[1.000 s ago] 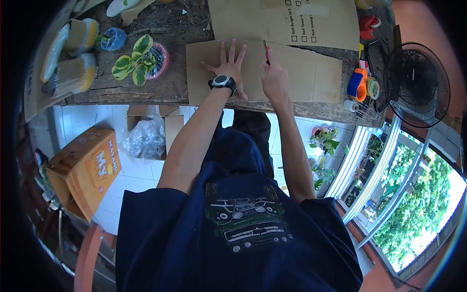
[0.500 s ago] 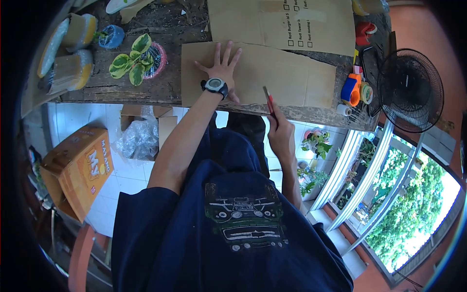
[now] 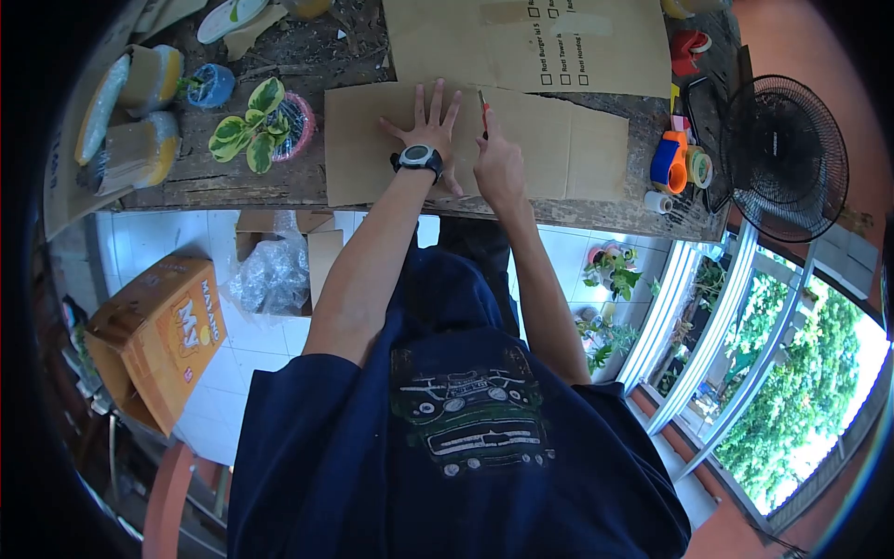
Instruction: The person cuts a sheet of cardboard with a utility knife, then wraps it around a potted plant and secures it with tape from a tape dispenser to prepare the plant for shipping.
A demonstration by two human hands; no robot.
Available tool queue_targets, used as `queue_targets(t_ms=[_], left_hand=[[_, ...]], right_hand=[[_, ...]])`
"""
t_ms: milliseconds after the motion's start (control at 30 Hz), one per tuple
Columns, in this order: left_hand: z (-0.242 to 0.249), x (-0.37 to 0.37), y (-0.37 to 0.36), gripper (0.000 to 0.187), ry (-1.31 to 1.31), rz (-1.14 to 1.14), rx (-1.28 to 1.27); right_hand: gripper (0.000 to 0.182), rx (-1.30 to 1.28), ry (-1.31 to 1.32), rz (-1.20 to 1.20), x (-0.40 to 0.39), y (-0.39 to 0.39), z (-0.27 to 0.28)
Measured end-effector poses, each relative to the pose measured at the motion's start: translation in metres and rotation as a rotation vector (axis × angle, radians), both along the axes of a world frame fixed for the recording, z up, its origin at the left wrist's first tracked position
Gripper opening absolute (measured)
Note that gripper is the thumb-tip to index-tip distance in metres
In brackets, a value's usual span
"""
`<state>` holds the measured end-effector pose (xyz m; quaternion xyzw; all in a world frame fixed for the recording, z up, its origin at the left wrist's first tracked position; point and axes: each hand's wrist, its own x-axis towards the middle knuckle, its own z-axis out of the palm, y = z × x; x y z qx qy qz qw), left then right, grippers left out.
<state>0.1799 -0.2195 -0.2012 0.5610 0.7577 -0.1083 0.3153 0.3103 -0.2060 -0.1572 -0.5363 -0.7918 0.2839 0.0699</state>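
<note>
A flat piece of cardboard [image 3: 535, 126] lies along the front edge of the wooden table. My left hand [image 3: 430, 135], with a watch on the wrist, presses flat on it with fingers spread. To the right, my right hand [image 3: 500, 168] grips a red box cutter [image 3: 484, 116]. The cutter's blade points away from me, its tip near the far edge of the cardboard. Behind it lies a larger printed cardboard sheet [image 3: 447, 47], meeting that far edge.
A potted plant [image 3: 247, 135] and a small blue pot [image 3: 210, 86] stand at the left. At the right are an orange and blue tape dispenser [image 3: 669, 166], a tape roll [image 3: 698, 168] and a black fan [image 3: 778, 144]. Below the table, an orange box [image 3: 172, 326] rests on the tiles.
My right hand has moved forward and left with the box cutter, from the table's front edge to over the cardboard. My left hand still presses in place; the view has shifted slightly.
</note>
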Motion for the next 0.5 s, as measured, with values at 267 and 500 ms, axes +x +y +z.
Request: queue_targets(t_ms=[267,500], left_hand=[[0.011,0.000,0.000,0.174,-0.013,0.022,-0.027],[0.012,0.001,0.002,0.174,0.018,0.008,-0.047]], right_hand=[[0.052,-0.213,0.107,0.012,0.096,-0.102,0.043],[0.047,0.040,0.141,-0.038,0.025,0.011,0.028]])
